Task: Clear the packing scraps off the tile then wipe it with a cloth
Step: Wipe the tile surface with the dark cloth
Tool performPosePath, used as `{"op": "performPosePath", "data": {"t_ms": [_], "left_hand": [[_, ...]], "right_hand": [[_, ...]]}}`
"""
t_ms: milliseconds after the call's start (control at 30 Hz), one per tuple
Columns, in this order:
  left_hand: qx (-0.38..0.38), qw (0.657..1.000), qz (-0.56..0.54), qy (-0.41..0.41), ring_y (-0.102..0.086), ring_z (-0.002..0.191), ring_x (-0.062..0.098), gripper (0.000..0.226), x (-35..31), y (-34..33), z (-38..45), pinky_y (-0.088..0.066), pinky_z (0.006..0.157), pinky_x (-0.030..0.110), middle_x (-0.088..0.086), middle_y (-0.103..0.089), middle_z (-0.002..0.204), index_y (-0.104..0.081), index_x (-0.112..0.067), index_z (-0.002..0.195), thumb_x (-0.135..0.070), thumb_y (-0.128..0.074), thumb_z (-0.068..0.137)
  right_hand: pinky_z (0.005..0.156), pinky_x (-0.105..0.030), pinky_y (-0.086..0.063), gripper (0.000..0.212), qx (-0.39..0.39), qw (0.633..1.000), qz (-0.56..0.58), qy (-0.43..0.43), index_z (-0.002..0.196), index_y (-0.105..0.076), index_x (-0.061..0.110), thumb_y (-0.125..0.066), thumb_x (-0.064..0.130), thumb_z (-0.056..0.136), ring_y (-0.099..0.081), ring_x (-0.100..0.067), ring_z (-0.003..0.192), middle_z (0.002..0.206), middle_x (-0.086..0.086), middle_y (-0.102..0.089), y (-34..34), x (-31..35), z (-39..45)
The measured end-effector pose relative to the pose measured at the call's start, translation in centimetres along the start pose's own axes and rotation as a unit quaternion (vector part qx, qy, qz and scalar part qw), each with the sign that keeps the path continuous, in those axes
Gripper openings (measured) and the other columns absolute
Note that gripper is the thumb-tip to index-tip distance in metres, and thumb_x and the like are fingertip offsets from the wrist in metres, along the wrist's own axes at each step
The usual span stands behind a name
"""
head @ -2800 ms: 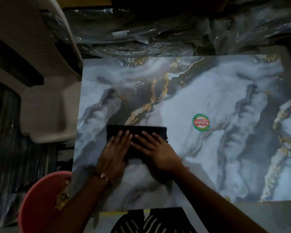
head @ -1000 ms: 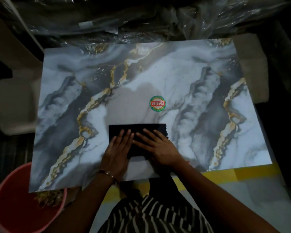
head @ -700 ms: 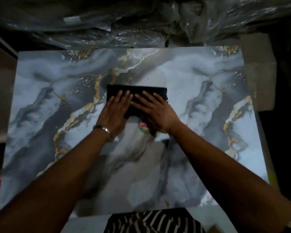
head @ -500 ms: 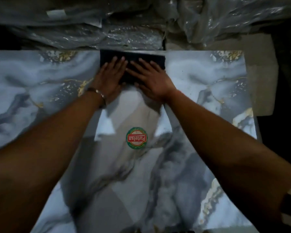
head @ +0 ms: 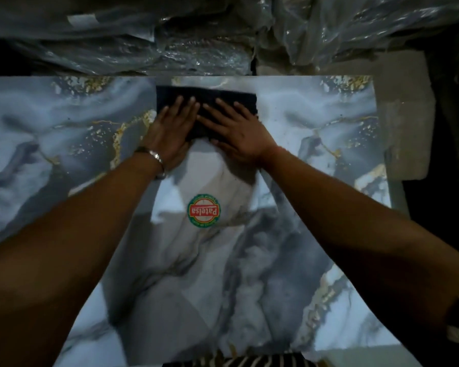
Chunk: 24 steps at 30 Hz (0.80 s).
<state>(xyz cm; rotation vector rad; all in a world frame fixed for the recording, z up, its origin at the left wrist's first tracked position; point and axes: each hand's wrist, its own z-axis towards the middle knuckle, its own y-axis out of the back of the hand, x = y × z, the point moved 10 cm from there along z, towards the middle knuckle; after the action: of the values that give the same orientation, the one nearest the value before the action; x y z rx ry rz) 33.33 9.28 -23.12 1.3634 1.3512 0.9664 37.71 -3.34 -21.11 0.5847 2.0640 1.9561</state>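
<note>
A large glossy marble-pattern tile (head: 316,123), grey and white with gold veins, fills the view. A dark folded cloth (head: 210,95) lies flat near the tile's far edge. My left hand (head: 170,131) and my right hand (head: 239,133) both press on the cloth with fingers straight, side by side. Both arms are stretched far forward. A round red and green sticker (head: 204,211) sits on the tile between my forearms.
Crumpled clear plastic wrapping (head: 196,43) lies heaped just beyond the tile's far edge. A pale foam block (head: 406,123) sits against the tile's right side. A striped garment (head: 236,361) shows at the bottom edge.
Both hands pushed the cloth from the near part of the tile up past the sticker to the far edge. In the last half second it came back slightly toward me.
</note>
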Motion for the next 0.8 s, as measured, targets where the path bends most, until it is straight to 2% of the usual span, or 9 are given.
{"op": "performPosePath", "data": {"t_ms": [100,233,400,500,600,700,800], "left_hand": [[-0.005,1.0,-0.003,0.002,-0.01,0.157,0.033,0.079,-3.9,-1.5,-6.6,-0.018,0.123,0.051,0.01,-0.012,0.171,-0.013,-0.009,0.162,-0.04,-0.026,0.091],[-0.004,1.0,-0.002,-0.003,-0.01,0.158,0.032,0.085,-9.8,-4.5,-17.2,-0.016,0.124,0.048,0.009,-0.01,0.171,-0.013,-0.01,0.163,-0.033,-0.034,0.083],[-0.022,0.998,-0.054,-0.025,-0.011,0.158,0.032,0.09,-17.3,-7.3,-31.6,-0.024,0.123,0.052,0.008,-0.011,0.171,-0.02,-0.008,0.161,-0.03,-0.057,0.082],[-0.022,0.997,-0.066,-0.031,-0.014,0.157,0.03,0.086,-21.0,-8.5,-37.9,-0.026,0.121,0.051,0.006,-0.014,0.171,-0.022,-0.009,0.161,-0.022,-0.054,0.082],[0.0,0.997,-0.068,-0.022,-0.015,0.157,0.03,0.089,-23.0,-9.5,-40.4,-0.022,0.122,0.05,0.006,-0.016,0.171,-0.024,-0.011,0.161,-0.025,-0.064,0.082],[0.008,0.996,-0.085,-0.019,-0.012,0.158,0.027,0.088,-23.7,-9.3,-39.8,-0.019,0.123,0.047,0.003,-0.012,0.171,-0.023,-0.012,0.161,-0.017,-0.055,0.079],[0.027,0.996,-0.083,-0.026,-0.01,0.158,0.026,0.094,-24.0,-8.6,-37.7,-0.014,0.125,0.044,0.001,-0.009,0.172,-0.018,-0.015,0.162,-0.012,-0.055,0.076]], "right_hand": [[0.124,-0.051,-0.021,0.061,0.01,1.0,0.0,0.005,0.163,-0.022,0.033,-0.031,0.052,0.105,-0.018,-0.027,0.158,0.171,0.002,-0.021,-0.6,4.8,-5.9],[0.125,-0.052,-0.018,0.067,0.026,0.999,0.024,0.013,0.164,-0.02,0.031,-0.039,0.051,0.103,-0.012,-0.027,0.159,0.172,0.001,-0.017,-1.8,12.8,-15.2],[0.126,-0.053,-0.016,0.073,0.066,0.996,0.058,0.001,0.164,-0.012,0.035,-0.043,0.054,0.101,-0.005,-0.025,0.16,0.173,0.005,-0.008,-3.9,23.1,-27.0],[0.126,-0.051,-0.021,0.073,0.067,0.996,0.057,-0.001,0.164,-0.009,0.035,-0.043,0.051,0.101,-0.002,-0.023,0.16,0.173,0.006,-0.005,-4.1,28.0,-32.8],[0.124,-0.05,-0.025,0.074,0.077,0.995,0.064,-0.024,0.164,-0.008,0.037,-0.047,0.047,0.102,-0.002,-0.021,0.16,0.173,0.008,-0.005,-4.4,29.6,-35.8],[0.125,-0.05,-0.023,0.076,0.094,0.992,0.073,-0.043,0.164,-0.007,0.038,-0.05,0.044,0.101,-0.001,-0.019,0.16,0.173,0.009,-0.005,-4.2,28.9,-36.4],[0.126,-0.048,-0.022,0.073,0.091,0.991,0.069,-0.063,0.164,-0.009,0.038,-0.048,0.04,0.102,-0.002,-0.019,0.16,0.173,0.009,-0.007,-3.6,26.8,-36.3]]}}
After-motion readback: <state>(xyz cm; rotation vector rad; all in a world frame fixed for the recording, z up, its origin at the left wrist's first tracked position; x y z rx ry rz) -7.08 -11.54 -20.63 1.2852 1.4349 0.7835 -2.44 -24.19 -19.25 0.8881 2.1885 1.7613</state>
